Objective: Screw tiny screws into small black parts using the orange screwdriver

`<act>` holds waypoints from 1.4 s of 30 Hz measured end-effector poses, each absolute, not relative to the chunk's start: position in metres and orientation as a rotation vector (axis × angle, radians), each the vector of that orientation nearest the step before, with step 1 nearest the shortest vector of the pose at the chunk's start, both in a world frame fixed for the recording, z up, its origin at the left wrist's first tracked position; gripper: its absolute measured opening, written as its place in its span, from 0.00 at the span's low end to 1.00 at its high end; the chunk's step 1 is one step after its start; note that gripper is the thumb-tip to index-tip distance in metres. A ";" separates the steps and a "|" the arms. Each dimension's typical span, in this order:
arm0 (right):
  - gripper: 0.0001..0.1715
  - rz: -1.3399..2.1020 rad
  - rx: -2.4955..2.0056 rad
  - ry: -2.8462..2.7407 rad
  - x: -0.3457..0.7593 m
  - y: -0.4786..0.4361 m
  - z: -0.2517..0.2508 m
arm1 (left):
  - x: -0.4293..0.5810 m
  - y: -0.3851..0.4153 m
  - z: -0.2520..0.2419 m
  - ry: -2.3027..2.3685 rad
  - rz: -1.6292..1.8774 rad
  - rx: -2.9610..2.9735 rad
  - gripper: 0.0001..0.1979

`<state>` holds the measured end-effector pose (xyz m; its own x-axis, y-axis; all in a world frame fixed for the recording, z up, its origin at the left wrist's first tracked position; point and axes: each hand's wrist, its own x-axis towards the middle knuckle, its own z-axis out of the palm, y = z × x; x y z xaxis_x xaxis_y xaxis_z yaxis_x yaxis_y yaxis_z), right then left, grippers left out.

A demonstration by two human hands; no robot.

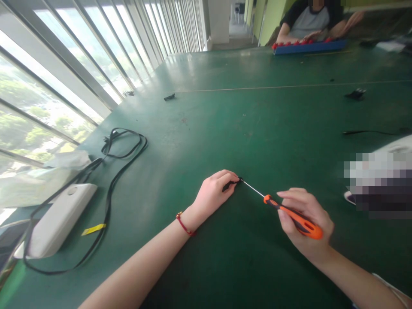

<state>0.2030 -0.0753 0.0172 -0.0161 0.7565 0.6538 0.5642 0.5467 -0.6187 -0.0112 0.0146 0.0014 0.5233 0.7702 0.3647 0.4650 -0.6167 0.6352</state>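
My left hand [217,186] is closed around a small black part [229,185] and rests on the green tabletop [193,146]; most of that part is hidden by my fingers. In my right hand [309,219] is a screwdriver [294,218] with an orange and black handle, gripped between thumb and fingers. Its thin metal shaft points left, and the tip meets the end of the black part by my left fingertips. Whether the tip sits in a screw is too small to tell.
At left lie a white power strip [61,219] and its looped black cable [111,189] with a yellow tag [93,229]. Small black pieces [169,97] [355,94] lie farther off. Across the table a person [309,21] sits behind a blue tray [309,47] with red parts.
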 end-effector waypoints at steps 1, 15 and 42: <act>0.23 0.191 -1.094 -1.649 0.203 -0.075 0.017 | -0.011 0.015 0.001 1.006 0.881 2.302 0.08; 0.34 0.209 -1.014 -1.609 0.205 -0.073 0.013 | -0.010 0.014 0.002 1.007 0.881 2.310 0.07; 0.17 0.166 -1.071 -1.794 0.207 -0.076 0.013 | -0.011 0.013 0.003 0.993 0.868 2.321 0.07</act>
<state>0.2068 -0.0757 0.0128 -0.1092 0.7254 0.6796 0.5880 0.5984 -0.5442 -0.0115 0.0133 0.0031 0.5386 0.7593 0.3652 0.4638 -0.6291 0.6238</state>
